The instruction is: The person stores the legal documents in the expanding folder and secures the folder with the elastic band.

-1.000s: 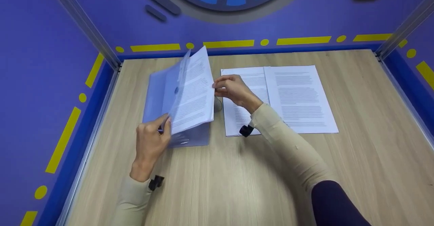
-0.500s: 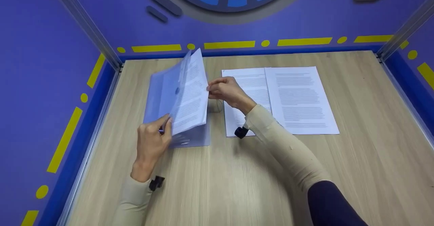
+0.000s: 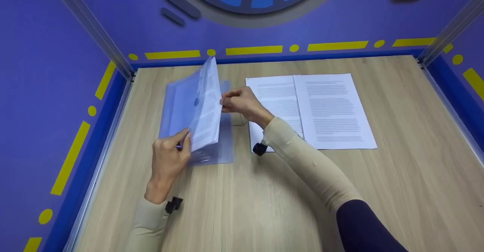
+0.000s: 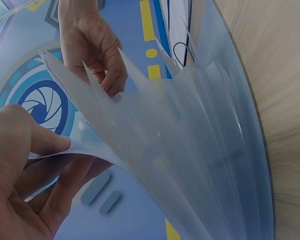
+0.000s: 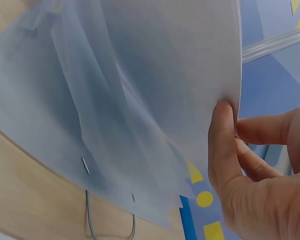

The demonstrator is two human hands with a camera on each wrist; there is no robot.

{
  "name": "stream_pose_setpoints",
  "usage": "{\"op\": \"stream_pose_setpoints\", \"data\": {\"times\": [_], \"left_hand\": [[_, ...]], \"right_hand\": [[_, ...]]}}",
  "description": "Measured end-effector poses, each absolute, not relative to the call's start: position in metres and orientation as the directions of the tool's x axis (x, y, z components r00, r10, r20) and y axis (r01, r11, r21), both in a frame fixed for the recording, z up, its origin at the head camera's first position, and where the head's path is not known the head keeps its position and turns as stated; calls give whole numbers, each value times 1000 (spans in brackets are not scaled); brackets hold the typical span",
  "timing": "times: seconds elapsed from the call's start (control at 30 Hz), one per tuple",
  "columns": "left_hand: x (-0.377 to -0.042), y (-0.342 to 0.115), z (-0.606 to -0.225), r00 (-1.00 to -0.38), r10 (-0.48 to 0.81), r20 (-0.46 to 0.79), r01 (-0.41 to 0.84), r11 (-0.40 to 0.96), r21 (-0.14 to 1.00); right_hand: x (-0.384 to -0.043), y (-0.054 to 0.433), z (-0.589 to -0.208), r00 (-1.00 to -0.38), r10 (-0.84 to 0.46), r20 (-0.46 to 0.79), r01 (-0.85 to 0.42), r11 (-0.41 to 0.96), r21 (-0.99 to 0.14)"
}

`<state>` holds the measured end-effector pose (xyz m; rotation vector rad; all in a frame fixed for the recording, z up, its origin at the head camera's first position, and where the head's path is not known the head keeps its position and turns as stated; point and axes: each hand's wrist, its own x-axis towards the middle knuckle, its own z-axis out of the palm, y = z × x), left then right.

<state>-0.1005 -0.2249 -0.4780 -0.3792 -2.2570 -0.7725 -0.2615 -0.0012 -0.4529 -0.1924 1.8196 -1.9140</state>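
A translucent blue expanding file folder (image 3: 181, 101) lies at the left of the table, its dividers fanned apart in the left wrist view. My left hand (image 3: 169, 154) pinches the lower edge of its raised cover between thumb and fingers. A stack of printed sheets (image 3: 206, 116) stands tilted up inside the folder, against that cover. At the stack's right edge, my right hand (image 3: 244, 102) pinches the paper between thumb and fingertips. Seen from the right wrist, the thumb and fingers (image 5: 224, 140) lie on both sides of the sheet edge. A thin elastic cord (image 5: 89, 215) loops from the folder's side.
Two stacks of printed paper lie flat on the wooden table (image 3: 242, 206): the left stack (image 3: 278, 93) is partly under the right one (image 3: 332, 112). Blue panels (image 3: 264, 33) close off the back and sides.
My right hand has moved left with the edge of the sheets, so the stack has swung toward the folder's raised cover. My left hand has stayed in place.
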Motion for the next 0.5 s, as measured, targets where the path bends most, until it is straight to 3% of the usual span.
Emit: {"op": "stream_pose_setpoints", "data": {"times": [0.5], "left_hand": [[-100, -226, -478, -731, 49, 681, 462, 770, 440]], "right_hand": [[-257, -24, -450, -885, -402, -233, 231, 54, -971]]}}
